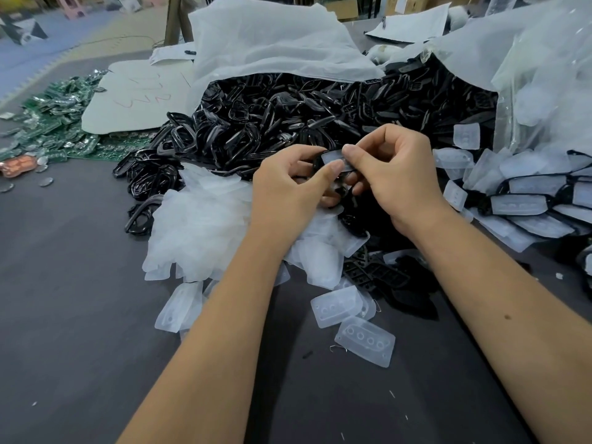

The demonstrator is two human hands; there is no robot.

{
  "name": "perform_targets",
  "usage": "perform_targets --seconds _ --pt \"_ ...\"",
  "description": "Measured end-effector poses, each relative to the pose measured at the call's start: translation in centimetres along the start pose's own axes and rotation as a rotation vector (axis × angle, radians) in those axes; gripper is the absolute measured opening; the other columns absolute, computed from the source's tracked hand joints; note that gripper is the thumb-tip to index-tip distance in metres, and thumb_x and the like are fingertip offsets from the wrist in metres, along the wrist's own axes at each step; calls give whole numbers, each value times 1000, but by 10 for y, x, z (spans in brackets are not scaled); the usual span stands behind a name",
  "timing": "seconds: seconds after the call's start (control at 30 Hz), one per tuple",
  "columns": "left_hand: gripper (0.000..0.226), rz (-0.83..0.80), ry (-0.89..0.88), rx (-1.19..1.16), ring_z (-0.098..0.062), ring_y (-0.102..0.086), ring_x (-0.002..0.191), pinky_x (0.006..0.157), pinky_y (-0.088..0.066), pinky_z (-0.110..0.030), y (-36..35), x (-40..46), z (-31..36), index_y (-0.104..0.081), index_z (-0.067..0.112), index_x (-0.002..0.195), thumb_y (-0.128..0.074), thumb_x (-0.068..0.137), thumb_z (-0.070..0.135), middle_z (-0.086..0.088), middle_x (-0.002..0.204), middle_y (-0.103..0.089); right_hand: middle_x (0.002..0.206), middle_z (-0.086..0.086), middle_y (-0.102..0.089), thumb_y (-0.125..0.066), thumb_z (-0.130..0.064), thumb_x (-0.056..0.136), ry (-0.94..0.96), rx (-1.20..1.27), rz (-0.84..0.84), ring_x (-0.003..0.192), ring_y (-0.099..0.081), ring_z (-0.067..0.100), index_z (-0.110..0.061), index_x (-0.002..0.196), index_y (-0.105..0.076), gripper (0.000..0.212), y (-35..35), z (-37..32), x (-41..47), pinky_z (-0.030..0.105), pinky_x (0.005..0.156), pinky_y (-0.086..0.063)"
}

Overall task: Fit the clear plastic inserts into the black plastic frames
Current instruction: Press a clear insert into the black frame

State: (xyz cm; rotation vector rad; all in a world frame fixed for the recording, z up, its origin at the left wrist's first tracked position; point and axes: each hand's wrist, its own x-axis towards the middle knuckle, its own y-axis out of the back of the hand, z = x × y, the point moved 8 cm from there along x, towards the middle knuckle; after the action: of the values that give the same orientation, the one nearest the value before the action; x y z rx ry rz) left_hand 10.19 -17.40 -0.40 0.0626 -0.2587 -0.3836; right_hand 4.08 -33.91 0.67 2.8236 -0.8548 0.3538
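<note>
Two loose clear inserts are seen nearest on the counter. Above them, one clear insert is held against a black frame between both hands, equally near. The left hand pinches its near-left end; the right hand grips its far-right end, fingers curled. Its long axis runs left-right, slightly tilted; the seating is judged unfinished. Beyond lies the frame pile.
</note>
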Motion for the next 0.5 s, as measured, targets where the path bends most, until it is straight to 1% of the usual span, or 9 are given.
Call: perform_targets --seconds 0.03,0.1,0.2,0.27,0.37,0.5 --pt "29 -18 5 -16 -27 -77 67 65 -65 -41 -1 0 0 -72 7 118 -81 92 17 -19 85 -75 67 7 -72 -79 -14 92 1 -6 0 57 -71 24 -8 85 -66 16 0 1 0 29 51 -56" --pt "28 -53 8 -43 -30 -76 64 63 -64 -38 -4 0 0 -71 10 120 -79 93 12 -18 80 -77 66 6 -71 -79 -14 92 7 -19 -2 56 -71 24 -9 84 -66 16 -1 2 0 30 51 -55" --pt "33 -95 9 -65 -25 -75 61 60 -62 -32 -7 0 0 -71 14 121 -79 91 5 -13 80 -79 65 4 -70 -78 -14 92 14 -25 -2 55 -70 20 -8 85 -65 16 -2 3 0 27 50 -54" --pt "36 -99 17 -80 -24 -74 60 59 -61 -30 -8 1 -1 -70 12 122 -81 89 2 -13 81 -79 66 3 -70 -78 -14 92 21 -33 -3 54 -69 19 -7 86 -66 16 -2 3 0 27 49 -54" --pt "40 -87 28 -105 -23 -74 59 59 -61 -30 -6 2 -3 -69 7 124 -82 87 2 -14 80 -79 69 4 -70 -78 -16 93 49 -41 -11 55 -69 21 -9 86 -67 15 -2 1 0 28 48 -54" --pt "42 -84 24 -109 -22 -75 58 57 -60 -28 -5 3 -3 -68 6 127 -83 87 7 -11 80 -79 73 6 -73 -77 -19 93 77 -34 -10 59 -73 26 -10 87 -68 14 -2 -2 -1 31 49 -55"
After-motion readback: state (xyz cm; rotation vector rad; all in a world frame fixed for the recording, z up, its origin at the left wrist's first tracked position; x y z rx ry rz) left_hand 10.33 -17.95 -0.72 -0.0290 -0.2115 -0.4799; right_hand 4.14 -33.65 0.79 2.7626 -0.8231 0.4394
